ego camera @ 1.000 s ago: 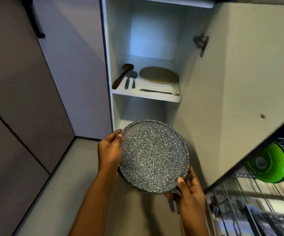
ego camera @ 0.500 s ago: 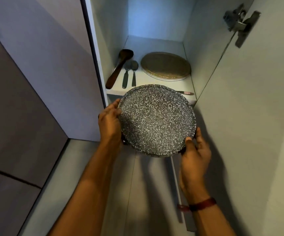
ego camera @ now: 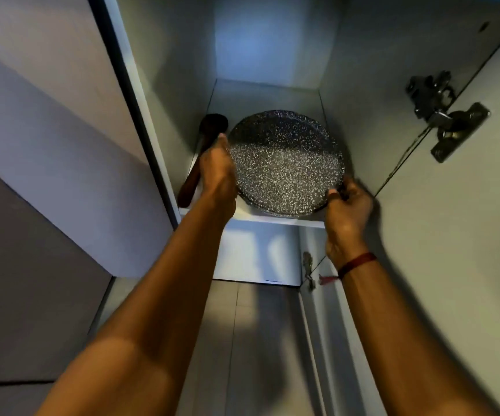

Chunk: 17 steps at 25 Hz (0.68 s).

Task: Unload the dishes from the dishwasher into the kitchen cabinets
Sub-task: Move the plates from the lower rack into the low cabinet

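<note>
left hand point(ego camera: 217, 171) and right hand point(ego camera: 349, 202) each grip the rim of the speckled plate point(ego camera: 284, 163) between them, over the shelf point(ego camera: 272, 220); lower it flat, clear of the wooden spoon point(ego camera: 205, 145) beside the left hand.

Wooden spoon point(ego camera: 214, 124) mid-handle hidden behind left hand point(ego camera: 217, 172) — shelf point(ego camera: 272, 219) under plate point(ego camera: 284, 163) not vis.

Speckled stone-look plate point(ego camera: 284, 163), dark wooden spoon point(ego camera: 203, 151), metal hinge point(ego camera: 440, 115).
</note>
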Each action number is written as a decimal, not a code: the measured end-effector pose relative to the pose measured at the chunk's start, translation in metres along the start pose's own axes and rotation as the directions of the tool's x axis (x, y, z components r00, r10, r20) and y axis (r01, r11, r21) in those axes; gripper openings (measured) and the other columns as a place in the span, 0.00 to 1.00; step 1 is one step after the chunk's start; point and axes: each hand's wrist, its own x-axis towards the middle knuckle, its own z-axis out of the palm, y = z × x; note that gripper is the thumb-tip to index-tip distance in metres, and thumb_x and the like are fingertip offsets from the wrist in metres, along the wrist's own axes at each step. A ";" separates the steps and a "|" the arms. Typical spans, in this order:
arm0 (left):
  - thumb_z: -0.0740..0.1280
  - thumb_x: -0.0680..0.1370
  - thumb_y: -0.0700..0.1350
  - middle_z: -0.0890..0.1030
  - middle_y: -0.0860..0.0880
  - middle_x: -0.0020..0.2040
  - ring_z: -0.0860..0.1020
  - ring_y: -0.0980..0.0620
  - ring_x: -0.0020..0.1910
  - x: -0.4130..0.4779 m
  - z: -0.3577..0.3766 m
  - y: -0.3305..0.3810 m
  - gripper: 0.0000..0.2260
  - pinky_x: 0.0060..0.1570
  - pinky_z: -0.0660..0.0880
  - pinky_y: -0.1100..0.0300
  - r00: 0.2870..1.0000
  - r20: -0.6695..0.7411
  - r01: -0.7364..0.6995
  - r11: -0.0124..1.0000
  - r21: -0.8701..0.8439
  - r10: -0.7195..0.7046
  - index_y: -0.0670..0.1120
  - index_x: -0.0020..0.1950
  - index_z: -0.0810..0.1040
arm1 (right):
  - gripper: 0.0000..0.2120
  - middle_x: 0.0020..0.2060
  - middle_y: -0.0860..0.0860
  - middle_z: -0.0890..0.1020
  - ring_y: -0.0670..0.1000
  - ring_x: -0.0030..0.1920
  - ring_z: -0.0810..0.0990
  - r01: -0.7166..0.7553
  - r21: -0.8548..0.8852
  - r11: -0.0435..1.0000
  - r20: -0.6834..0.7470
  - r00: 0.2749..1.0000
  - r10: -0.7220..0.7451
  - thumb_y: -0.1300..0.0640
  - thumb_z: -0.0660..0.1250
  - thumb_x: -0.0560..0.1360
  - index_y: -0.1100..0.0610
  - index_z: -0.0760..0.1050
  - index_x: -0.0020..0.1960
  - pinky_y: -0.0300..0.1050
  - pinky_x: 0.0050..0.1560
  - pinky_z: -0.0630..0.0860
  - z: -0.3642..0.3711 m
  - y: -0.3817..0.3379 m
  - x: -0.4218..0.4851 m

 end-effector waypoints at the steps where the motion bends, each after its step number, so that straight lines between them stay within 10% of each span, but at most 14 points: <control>1: 0.57 0.83 0.50 0.84 0.44 0.48 0.83 0.41 0.46 0.003 0.005 0.005 0.17 0.47 0.80 0.51 0.999 0.033 0.042 0.999 0.001 -0.042 0.40 0.58 0.78 | 0.16 0.41 0.44 0.82 0.49 0.47 0.80 -0.019 0.005 1.000 0.006 1.000 0.019 0.71 0.62 0.74 0.52 0.79 0.45 0.47 0.53 0.77 0.005 -0.005 0.009; 7: 0.53 0.84 0.46 0.79 0.52 0.34 0.76 0.55 0.32 0.031 0.019 0.015 0.16 0.26 0.72 0.68 0.991 0.123 0.031 0.992 0.120 -0.046 0.47 0.40 0.74 | 0.16 0.52 0.57 0.82 0.53 0.52 0.81 -0.004 -0.147 0.989 0.042 0.999 0.011 0.72 0.63 0.72 0.64 0.78 0.58 0.48 0.59 0.78 0.029 -0.016 0.053; 13: 0.57 0.82 0.46 0.73 0.33 0.64 0.77 0.33 0.54 0.049 0.032 0.022 0.20 0.42 0.78 0.59 0.985 0.136 0.085 0.985 0.151 -0.106 0.34 0.68 0.69 | 0.17 0.55 0.62 0.81 0.60 0.56 0.80 -0.003 -0.399 0.917 -0.026 1.000 -0.009 0.67 0.62 0.72 0.66 0.77 0.60 0.47 0.59 0.75 0.046 -0.007 0.075; 17: 0.57 0.82 0.47 0.68 0.41 0.73 0.63 0.38 0.72 0.066 0.041 0.018 0.21 0.69 0.65 0.49 0.986 0.122 0.107 0.993 0.057 -0.113 0.40 0.73 0.66 | 0.14 0.57 0.62 0.80 0.59 0.57 0.79 -0.046 -0.526 0.849 -0.106 0.994 -0.012 0.65 0.61 0.76 0.67 0.77 0.60 0.46 0.54 0.73 0.049 -0.012 0.074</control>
